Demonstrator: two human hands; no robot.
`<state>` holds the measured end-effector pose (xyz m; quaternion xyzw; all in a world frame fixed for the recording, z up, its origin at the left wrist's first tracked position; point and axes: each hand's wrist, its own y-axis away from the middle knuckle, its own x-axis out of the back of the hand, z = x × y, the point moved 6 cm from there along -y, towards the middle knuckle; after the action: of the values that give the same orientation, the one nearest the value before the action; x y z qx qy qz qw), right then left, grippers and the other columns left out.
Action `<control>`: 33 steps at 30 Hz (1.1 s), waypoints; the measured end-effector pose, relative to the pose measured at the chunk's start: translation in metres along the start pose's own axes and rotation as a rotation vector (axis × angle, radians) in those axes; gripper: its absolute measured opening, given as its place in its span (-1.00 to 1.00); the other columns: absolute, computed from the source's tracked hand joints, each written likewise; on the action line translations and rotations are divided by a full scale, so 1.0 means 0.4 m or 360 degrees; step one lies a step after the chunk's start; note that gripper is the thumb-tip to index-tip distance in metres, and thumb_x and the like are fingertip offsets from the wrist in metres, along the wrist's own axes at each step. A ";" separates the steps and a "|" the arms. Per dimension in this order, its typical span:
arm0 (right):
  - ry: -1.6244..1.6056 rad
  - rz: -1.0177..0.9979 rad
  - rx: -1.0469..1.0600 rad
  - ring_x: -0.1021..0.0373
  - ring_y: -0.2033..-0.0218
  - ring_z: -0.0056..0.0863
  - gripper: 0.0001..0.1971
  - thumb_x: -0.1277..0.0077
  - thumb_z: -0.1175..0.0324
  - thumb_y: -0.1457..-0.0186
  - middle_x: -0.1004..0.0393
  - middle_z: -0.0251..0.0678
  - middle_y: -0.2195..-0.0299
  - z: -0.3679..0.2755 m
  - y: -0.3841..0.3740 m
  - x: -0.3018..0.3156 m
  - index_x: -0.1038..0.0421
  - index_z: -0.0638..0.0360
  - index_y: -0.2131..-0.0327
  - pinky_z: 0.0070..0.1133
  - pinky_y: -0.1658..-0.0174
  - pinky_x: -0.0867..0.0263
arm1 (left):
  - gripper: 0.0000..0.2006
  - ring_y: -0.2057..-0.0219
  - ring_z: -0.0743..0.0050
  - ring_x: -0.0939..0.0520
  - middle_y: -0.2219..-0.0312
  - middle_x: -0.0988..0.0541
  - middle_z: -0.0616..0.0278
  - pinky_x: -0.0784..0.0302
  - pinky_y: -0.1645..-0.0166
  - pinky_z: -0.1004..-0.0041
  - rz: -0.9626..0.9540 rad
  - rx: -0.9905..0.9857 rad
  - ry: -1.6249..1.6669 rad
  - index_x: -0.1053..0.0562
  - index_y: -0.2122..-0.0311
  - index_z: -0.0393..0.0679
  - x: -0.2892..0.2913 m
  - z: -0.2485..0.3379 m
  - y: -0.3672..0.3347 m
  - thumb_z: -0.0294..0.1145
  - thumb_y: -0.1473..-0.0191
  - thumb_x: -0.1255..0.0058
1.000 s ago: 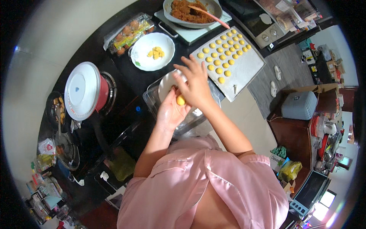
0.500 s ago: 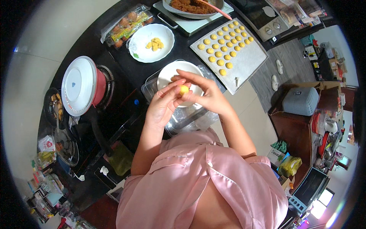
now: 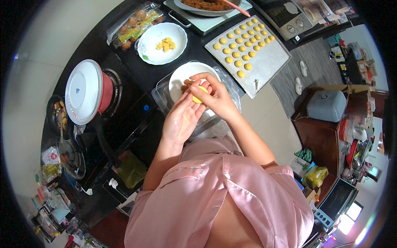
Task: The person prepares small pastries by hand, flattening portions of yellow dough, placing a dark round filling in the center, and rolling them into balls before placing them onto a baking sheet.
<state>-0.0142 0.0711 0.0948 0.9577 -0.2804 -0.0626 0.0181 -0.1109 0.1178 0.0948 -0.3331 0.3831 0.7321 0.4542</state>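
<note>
A piece of yellow dough (image 3: 200,95), pressed flatter, lies between my hands over a white bowl (image 3: 178,74). My left hand (image 3: 180,119) is turned palm up and cradles the dough on its fingers. From the right, my right hand (image 3: 222,99) curls over it, thumb pressing on the dough. Small brown balls (image 3: 186,85) show in the bowl, partly hidden by my fingers. Beyond stands a white plate (image 3: 149,44) with yellow dough bits (image 3: 166,44). To the far right, a metal tray (image 3: 271,68) bears rows of round yellow pieces (image 3: 235,54) and a small white nozzle-like thing (image 3: 257,84).
At the back, a pan of brown filling (image 3: 206,5) rests on a flat white appliance. Beside the plate is a plastic pack of eggs (image 3: 134,27). A red pot with a white lid (image 3: 83,91) and a dark frying pan (image 3: 58,113) stand on the left.
The dough has gone from a round ball to a flatter shape. My left palm has turned upward beneath it, and brown balls in the bowl have come into sight.
</note>
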 end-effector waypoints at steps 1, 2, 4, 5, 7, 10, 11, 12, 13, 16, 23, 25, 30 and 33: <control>-0.0002 -0.0002 0.0002 -0.32 0.30 -0.75 -0.68 -0.11 0.33 -0.13 -0.41 -0.46 0.32 -0.002 0.001 -0.001 -0.34 0.18 0.07 -0.73 0.25 -0.28 | -0.53 -0.26 0.29 -0.19 -0.22 -0.18 0.03 -0.03 -0.34 0.29 0.0002 -0.0041 0.0103 -0.10 -0.24 -0.28 -0.001 0.003 -0.003 -0.28 -0.31 0.36; -0.0115 -0.0072 0.0039 -0.31 0.29 -0.74 -0.63 -0.10 0.35 -0.13 -0.39 -0.46 0.30 -0.010 0.005 -0.008 -0.29 0.17 0.01 -0.74 0.25 -0.27 | -0.53 -0.27 0.29 -0.17 -0.23 -0.17 0.04 -0.01 -0.35 0.29 0.0004 -0.0081 0.0207 -0.10 -0.24 -0.28 -0.002 0.006 -0.004 -0.29 -0.31 0.36; -0.0221 -0.0136 0.0071 -0.31 0.27 -0.74 -0.58 -0.09 0.37 -0.14 -0.38 -0.46 0.29 -0.019 0.011 -0.009 -0.25 0.16 -0.05 -0.74 0.25 -0.26 | -0.53 -0.27 0.29 -0.16 -0.24 -0.16 0.05 0.00 -0.35 0.29 -0.0019 -0.0075 0.0286 -0.10 -0.25 -0.28 -0.010 0.003 -0.002 -0.30 -0.30 0.36; -0.0207 -0.0178 0.0079 -0.31 0.26 -0.73 -0.54 -0.10 0.39 -0.13 -0.37 -0.46 0.28 -0.023 0.013 -0.011 -0.21 0.15 -0.08 -0.74 0.22 -0.25 | -0.53 -0.28 0.29 -0.15 -0.24 -0.14 0.06 0.01 -0.36 0.29 -0.0041 -0.0071 0.0363 -0.10 -0.25 -0.28 -0.015 0.002 0.000 -0.31 -0.30 0.36; -0.0195 -0.0219 0.0082 -0.30 0.24 -0.72 -0.50 -0.10 0.41 -0.12 -0.36 -0.45 0.27 -0.027 0.017 -0.014 -0.17 0.14 -0.11 -0.74 0.20 -0.25 | -0.53 -0.27 0.29 -0.15 -0.24 -0.14 0.04 0.01 -0.36 0.29 -0.0051 -0.0099 0.0355 -0.09 -0.25 -0.29 -0.023 -0.002 0.003 -0.31 -0.30 0.36; -0.0157 -0.0209 -0.0041 -0.34 -0.02 -0.48 -0.48 -0.09 0.45 -0.11 -0.39 -0.19 0.01 -0.011 0.012 -0.009 -0.15 0.19 -0.13 -0.53 -0.09 -0.24 | -0.54 -0.27 0.27 -0.16 -0.24 -0.14 0.01 0.00 -0.36 0.29 -0.0041 -0.0117 0.0367 -0.09 -0.24 -0.29 -0.025 -0.006 -0.001 -0.31 -0.30 0.37; -0.0209 -0.0194 -0.0024 -0.33 0.09 -0.57 -0.48 -0.12 0.44 -0.10 -0.38 -0.31 0.12 0.005 0.007 -0.009 -0.16 0.17 -0.12 -0.61 0.04 -0.25 | -0.54 -0.27 0.26 -0.16 -0.23 -0.15 0.00 0.00 -0.36 0.28 -0.0015 -0.0106 0.0390 -0.08 -0.24 -0.29 -0.023 -0.007 -0.003 -0.30 -0.30 0.38; -0.0264 -0.0182 -0.0012 -0.33 0.19 -0.67 -0.47 -0.14 0.43 -0.08 -0.37 -0.44 0.24 0.005 0.003 -0.015 -0.18 0.15 -0.10 -0.69 0.16 -0.27 | -0.54 -0.27 0.26 -0.16 -0.23 -0.15 0.00 0.00 -0.36 0.28 -0.0012 -0.0107 0.0392 -0.08 -0.24 -0.29 -0.020 -0.006 -0.004 -0.30 -0.30 0.38; -0.0264 -0.0185 -0.0015 -0.33 0.19 -0.67 -0.47 -0.14 0.43 -0.08 -0.37 -0.44 0.24 0.000 0.004 -0.019 -0.18 0.15 -0.10 -0.69 0.16 -0.27 | -0.54 -0.27 0.24 -0.16 -0.23 -0.15 -0.01 0.01 -0.36 0.28 0.0012 -0.0150 0.0343 -0.08 -0.24 -0.27 -0.015 0.000 -0.007 -0.30 -0.31 0.39; -0.0463 -0.0039 0.0070 -0.35 0.16 -0.63 -0.54 -0.18 0.41 -0.04 -0.41 -0.38 0.23 -0.025 0.002 -0.006 -0.28 0.16 -0.03 -0.67 0.14 -0.28 | -0.56 -0.27 0.19 -0.16 -0.22 -0.16 -0.02 0.02 -0.36 0.26 0.0056 -0.0194 0.0345 -0.11 -0.23 -0.24 -0.016 0.017 -0.013 -0.28 -0.31 0.40; 0.0301 -0.0113 0.0303 -0.40 0.12 -0.50 -0.81 -0.16 0.42 0.00 -0.51 -0.26 0.15 -0.094 -0.010 0.048 -0.54 0.25 0.27 -0.54 0.03 -0.26 | -0.56 -0.20 0.17 -0.28 -0.14 -0.28 0.00 -0.19 -0.27 0.23 -0.0022 -0.0024 0.0265 -0.22 -0.15 -0.23 0.012 0.025 -0.002 -0.15 -0.30 0.34; 0.0364 -0.0248 0.0300 -0.41 0.14 -0.50 -0.81 -0.15 0.42 -0.01 -0.52 -0.27 0.16 -0.125 -0.014 0.050 -0.54 0.24 0.26 -0.55 0.05 -0.28 | -0.58 -0.09 0.24 -0.45 -0.04 -0.42 0.05 -0.38 -0.15 0.26 -0.0042 0.0017 -0.0148 -0.26 -0.11 -0.30 0.026 0.025 -0.005 -0.21 -0.30 0.28; -0.0161 -0.0154 -0.0032 -0.39 0.20 -0.64 -0.74 -0.04 0.31 -0.16 -0.52 -0.32 0.25 -0.072 -0.002 0.034 -0.49 0.28 0.16 -0.62 0.12 -0.32 | -0.58 -0.09 0.30 -0.45 -0.05 -0.42 0.05 -0.34 -0.18 0.25 0.0000 0.0032 -0.0230 -0.25 -0.14 -0.30 0.013 0.029 -0.007 -0.25 -0.29 0.25; -0.0001 -0.0132 -0.0117 -0.39 0.29 -0.68 -0.72 -0.01 0.24 -0.20 -0.52 -0.36 0.32 -0.048 0.010 0.026 -0.47 0.29 0.19 -0.67 0.18 -0.32 | -0.57 -0.12 0.33 -0.41 -0.08 -0.39 0.04 -0.29 -0.22 0.25 0.0009 0.0059 -0.0055 -0.24 -0.16 -0.29 0.007 0.018 -0.003 -0.25 -0.29 0.26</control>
<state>-0.0051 0.0619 0.1129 0.9671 -0.2380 -0.0737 0.0505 -0.1119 0.1254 0.0957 -0.3109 0.3898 0.7318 0.4647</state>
